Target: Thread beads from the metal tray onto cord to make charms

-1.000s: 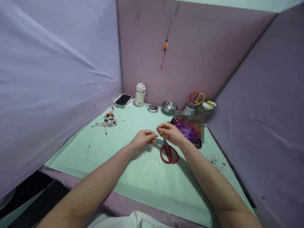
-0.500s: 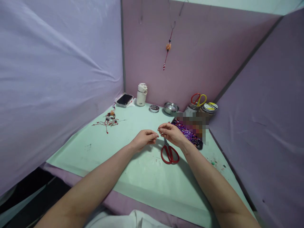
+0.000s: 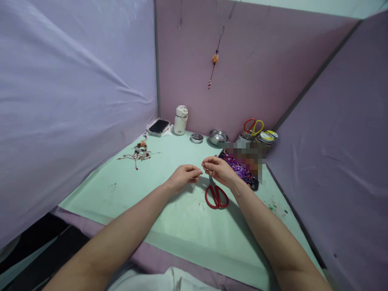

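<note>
Close together over the middle of the table, my two hands face each other with a small gap between the fingertips. My left hand [image 3: 185,176] has thumb and fingers pinched; what they hold, if anything, is too small to make out. My right hand [image 3: 218,169] is also closed in a pinch, and its contents are likewise too fine to tell. Below it lies a pair of red-handled scissors [image 3: 216,197], its blades partly hidden by the hand. A dark tray of purple and dark beads [image 3: 239,169] sits just beyond my right wrist, partly blurred out.
Beaded red cords [image 3: 141,150] lie at the left on the pale green tabletop [image 3: 182,218]. Along the back stand a phone [image 3: 159,126], a white bottle [image 3: 181,120], a small round container [image 3: 197,138], a metal bowl [image 3: 218,138] and jars [image 3: 268,136]. A beaded strand [image 3: 215,59] hangs above.
</note>
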### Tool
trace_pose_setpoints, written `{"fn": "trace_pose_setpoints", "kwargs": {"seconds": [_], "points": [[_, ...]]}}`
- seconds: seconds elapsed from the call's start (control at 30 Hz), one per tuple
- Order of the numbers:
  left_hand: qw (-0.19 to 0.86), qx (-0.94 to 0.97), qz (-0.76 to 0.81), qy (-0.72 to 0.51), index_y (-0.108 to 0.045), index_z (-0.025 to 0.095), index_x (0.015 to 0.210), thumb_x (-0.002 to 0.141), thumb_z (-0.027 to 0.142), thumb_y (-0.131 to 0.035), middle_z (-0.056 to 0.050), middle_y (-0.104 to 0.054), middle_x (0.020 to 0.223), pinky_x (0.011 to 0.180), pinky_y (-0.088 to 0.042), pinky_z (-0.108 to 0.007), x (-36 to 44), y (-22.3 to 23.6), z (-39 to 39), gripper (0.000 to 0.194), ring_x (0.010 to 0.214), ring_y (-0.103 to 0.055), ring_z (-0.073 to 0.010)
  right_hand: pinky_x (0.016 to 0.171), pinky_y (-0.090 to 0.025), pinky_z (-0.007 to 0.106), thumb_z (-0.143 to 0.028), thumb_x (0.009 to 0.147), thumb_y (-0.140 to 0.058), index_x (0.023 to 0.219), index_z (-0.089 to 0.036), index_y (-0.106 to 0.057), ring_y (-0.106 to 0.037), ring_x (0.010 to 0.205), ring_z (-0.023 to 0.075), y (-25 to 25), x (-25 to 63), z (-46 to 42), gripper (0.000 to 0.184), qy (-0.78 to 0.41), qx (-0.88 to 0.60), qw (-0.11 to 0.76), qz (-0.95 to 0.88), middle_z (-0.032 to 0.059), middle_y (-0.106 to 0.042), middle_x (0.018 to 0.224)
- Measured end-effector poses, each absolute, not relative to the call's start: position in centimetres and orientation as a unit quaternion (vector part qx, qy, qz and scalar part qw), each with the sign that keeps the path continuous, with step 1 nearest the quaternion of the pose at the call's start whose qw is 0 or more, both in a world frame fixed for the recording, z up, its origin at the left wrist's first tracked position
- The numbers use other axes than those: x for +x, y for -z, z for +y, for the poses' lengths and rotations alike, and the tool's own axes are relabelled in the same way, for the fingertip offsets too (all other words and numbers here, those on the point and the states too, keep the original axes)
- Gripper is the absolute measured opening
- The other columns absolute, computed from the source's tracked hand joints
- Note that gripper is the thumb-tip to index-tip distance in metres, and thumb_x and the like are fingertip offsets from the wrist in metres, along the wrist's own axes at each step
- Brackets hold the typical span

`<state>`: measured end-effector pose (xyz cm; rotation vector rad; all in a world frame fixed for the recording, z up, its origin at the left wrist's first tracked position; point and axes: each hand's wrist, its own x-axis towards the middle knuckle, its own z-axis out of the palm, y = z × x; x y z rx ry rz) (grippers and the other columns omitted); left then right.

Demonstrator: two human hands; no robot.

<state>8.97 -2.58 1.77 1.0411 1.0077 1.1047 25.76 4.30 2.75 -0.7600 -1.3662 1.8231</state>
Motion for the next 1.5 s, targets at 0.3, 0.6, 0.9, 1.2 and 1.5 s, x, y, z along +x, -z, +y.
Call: {"fn": "trace_pose_setpoints", "kwargs": {"seconds": [0.3, 0.6, 0.9, 1.2, 1.5], "points": [[0.610, 0.458, 0.436, -0.478, -0.066, 0.014, 0.075, 0.065, 0.040, -0.073, -0.001, -0.057, 0.067, 0.065, -0.044, -0.025, 8.97, -1.55, -2.42, 0.029, 0.061, -0.051, -0.0087, 0.068, -0.044, 0.026, -0.026, 0.061, -0.081, 0.077, -0.019, -0.068, -0.057, 0.067, 0.0087, -2.43, 25.81, 4.52, 0.022, -0.718, -0.290, 0.356, -0.523, 0.0001, -0.067, 0.079], [0.610, 0.458, 0.434, -0.480, -0.068, 0.014, 0.075, 0.064, 0.039, -0.074, -0.001, -0.058, 0.068, 0.065, -0.044, -0.025, 8.95, -1.31, -2.36, 0.028, 0.062, -0.051, -0.0086, 0.068, -0.043, 0.026, -0.027, 0.061, -0.081, 0.078, -0.018, -0.067, -0.057, 0.067, 0.0087, -2.39, 25.78, 4.48, 0.023, -0.712, -0.296, 0.355, -0.529, 0.0003, -0.067, 0.078], [0.612, 0.452, 0.439, -0.478, -0.068, 0.014, 0.076, 0.064, 0.039, -0.074, -0.002, -0.058, 0.068, 0.063, -0.044, -0.025, 8.95, -1.60, -2.44, 0.028, 0.061, -0.051, -0.0088, 0.068, -0.043, 0.026, -0.027, 0.061, -0.081, 0.077, -0.019, -0.067, -0.057, 0.067, 0.0089, -2.45, 25.77, 4.45, 0.023, -0.709, -0.294, 0.356, -0.533, -0.0001, -0.067, 0.079], [0.613, 0.455, 0.441, -0.473, -0.068, 0.014, 0.075, 0.064, 0.039, -0.074, -0.001, -0.057, 0.068, 0.065, -0.044, -0.025, 8.93, -1.55, -2.47, 0.028, 0.061, -0.051, -0.0085, 0.068, -0.042, 0.026, -0.026, 0.061, -0.081, 0.076, -0.019, -0.067, -0.057, 0.067, 0.0091, -2.61, 25.68, 4.31, 0.022, -0.705, -0.297, 0.358, -0.535, -0.0002, -0.066, 0.078], [0.613, 0.452, 0.445, -0.471, -0.067, 0.013, 0.075, 0.063, 0.040, -0.075, -0.001, -0.057, 0.068, 0.064, -0.044, -0.026, 9.00, -1.42, -2.39, 0.030, 0.061, -0.051, -0.0084, 0.064, -0.040, 0.025, -0.027, 0.059, -0.081, 0.076, -0.018, -0.067, -0.055, 0.065, 0.0086, -2.72, 25.54, 4.14, 0.023, -0.696, -0.300, 0.357, -0.546, -0.0008, -0.064, 0.073]]}}
